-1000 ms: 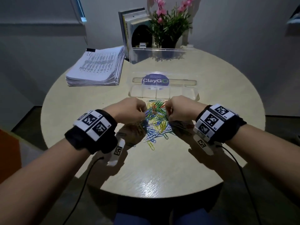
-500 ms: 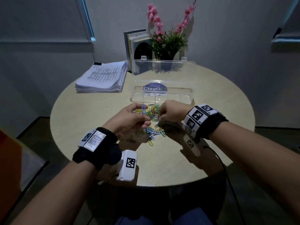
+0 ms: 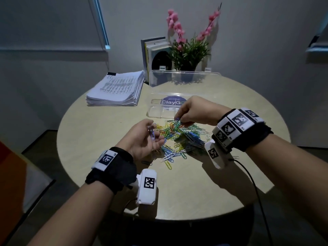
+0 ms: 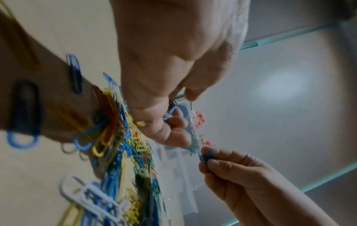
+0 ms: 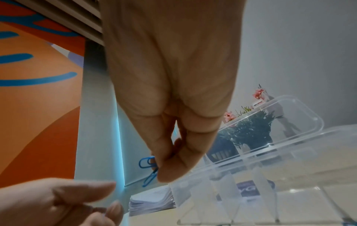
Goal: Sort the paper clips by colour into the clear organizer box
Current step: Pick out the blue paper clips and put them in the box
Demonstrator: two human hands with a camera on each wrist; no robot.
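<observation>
A heap of coloured paper clips (image 3: 179, 137) (image 4: 119, 152) lies in the middle of the round table. My left hand (image 3: 150, 137) is turned palm up at the heap's left edge and pinches blue clips (image 3: 152, 134) (image 4: 170, 114). My right hand (image 3: 179, 119) hovers above the heap's far side and pinches blue clips (image 3: 177, 119) (image 5: 147, 163) (image 4: 206, 154) between thumb and fingers. The clear organizer box (image 3: 159, 112) (image 5: 270, 175) stands open just behind the heap, its compartments bare, its lid (image 3: 184, 77) upright at the back.
A thick stack of printed paper (image 3: 117, 89) lies at the back left of the table (image 3: 99, 132). Books (image 3: 154, 55) and a pot of pink flowers (image 3: 188, 50) stand behind the box. Bare tabletop shows in front of the heap.
My left hand has turned palm up with blue clips in it. My right hand has lifted off the heap towards the box, pinching blue clips. The head view has shifted left.
</observation>
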